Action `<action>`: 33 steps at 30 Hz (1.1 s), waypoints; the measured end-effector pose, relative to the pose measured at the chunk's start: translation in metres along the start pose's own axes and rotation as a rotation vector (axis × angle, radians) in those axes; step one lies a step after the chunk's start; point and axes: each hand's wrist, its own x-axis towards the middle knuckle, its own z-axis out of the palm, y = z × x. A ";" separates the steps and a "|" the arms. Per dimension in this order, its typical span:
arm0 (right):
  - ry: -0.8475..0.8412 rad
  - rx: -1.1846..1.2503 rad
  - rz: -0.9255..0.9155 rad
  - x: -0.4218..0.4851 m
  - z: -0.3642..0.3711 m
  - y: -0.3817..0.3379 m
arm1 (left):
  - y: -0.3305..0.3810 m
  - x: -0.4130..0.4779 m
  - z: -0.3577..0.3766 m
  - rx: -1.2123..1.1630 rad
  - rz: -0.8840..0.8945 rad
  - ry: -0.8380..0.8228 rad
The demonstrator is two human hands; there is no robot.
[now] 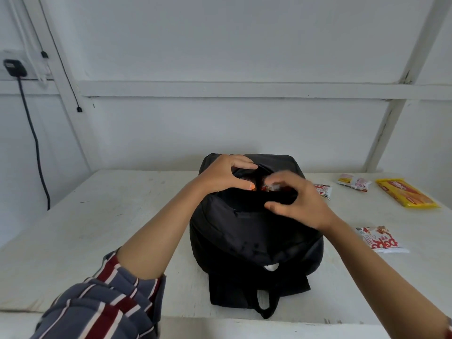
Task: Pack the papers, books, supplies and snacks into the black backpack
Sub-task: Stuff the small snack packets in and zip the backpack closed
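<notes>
The black backpack [254,231] lies on the white table [102,216], its top opening facing away from me. My left hand [225,174] grips the far left edge of the opening and holds it apart. My right hand [296,201] is at the opening's right side, blurred, fingers curled over a red and clear snack packet [269,187] that sits in the mouth of the bag. A red and white snack pack [324,190] peeks out behind my right hand.
On the table to the right lie a red and white snack pack [381,239], a small white and yellow packet [353,182] and a long yellow biscuit pack [407,196]. A black plug and cable [16,67] hang on the left wall.
</notes>
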 end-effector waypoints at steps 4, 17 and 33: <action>-0.345 -0.086 0.107 0.000 0.010 0.001 | -0.002 0.003 0.000 -0.014 -0.008 0.000; -0.378 -0.240 0.231 0.034 0.018 0.015 | -0.004 0.002 -0.001 -0.012 0.004 -0.004; -0.384 -0.179 0.369 0.039 0.018 0.010 | -0.005 0.002 -0.004 -0.005 -0.015 -0.048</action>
